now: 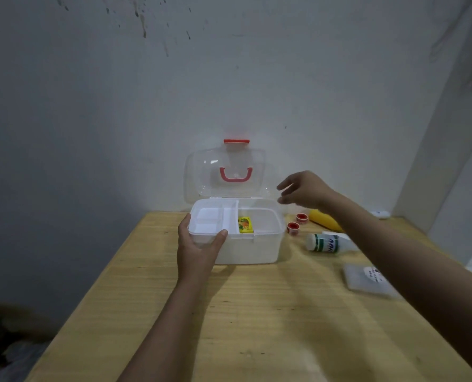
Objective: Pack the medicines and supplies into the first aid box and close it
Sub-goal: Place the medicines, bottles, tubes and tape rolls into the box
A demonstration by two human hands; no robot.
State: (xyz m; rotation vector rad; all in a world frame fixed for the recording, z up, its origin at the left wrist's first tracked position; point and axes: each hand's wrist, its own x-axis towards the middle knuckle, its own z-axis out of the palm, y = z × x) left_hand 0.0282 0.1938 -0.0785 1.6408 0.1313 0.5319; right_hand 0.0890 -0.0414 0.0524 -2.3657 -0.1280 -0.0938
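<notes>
A white first aid box (251, 249) stands open on the wooden table, its clear lid (225, 172) with a red handle leaning upright against the wall. A small yellow packet (245, 225) lies inside, beside a white divided tray (212, 220). My left hand (199, 249) grips the box's front left corner. My right hand (303, 190) hovers empty, fingers apart, above the box's right edge. To the right of the box lie two red-capped tape rolls (297, 223), a yellow tube (324, 219), a white bottle (327, 243) on its side and a flat clear packet (367, 278).
The table (257, 312) stands against a grey wall, with a wall corner at the right. A small white object (381, 214) sits at the table's far right edge. Dark clutter lies on the floor at the lower left.
</notes>
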